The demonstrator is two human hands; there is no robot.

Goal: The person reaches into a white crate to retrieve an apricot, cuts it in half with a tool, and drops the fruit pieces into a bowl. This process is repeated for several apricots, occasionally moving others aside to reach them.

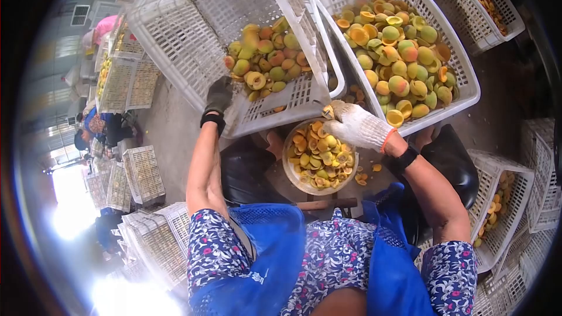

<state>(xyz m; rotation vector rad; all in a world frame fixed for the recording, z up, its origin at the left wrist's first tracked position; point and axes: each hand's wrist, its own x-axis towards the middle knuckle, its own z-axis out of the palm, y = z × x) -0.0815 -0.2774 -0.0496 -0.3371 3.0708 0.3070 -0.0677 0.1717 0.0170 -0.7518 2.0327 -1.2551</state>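
My left hand (219, 96), in a dark glove, is at the near left corner of a tilted white crate (175, 41), beside the whole apricot-like fruit (275, 52) inside. Its fingertips are hard to make out. My right hand (358, 124) wears a white knit glove with an orange cuff. Its fingers are closed around a small tool (321, 105) with a thin, dark, curved tip, over the right rim of a round basin (288, 167). Yellow and orange fruit pieces (321, 158) fill that basin, which stands between my knees.
A white crate (468, 76) of cut, hollowed fruit halves stands at the right front. Another crate (486, 29) with orange pieces is beyond it. Stacked crates (509, 222) stand at my right, more crates (143, 175) at left. Fruit scraps (361, 178) lie on the floor. A person (96, 124) sits far left.
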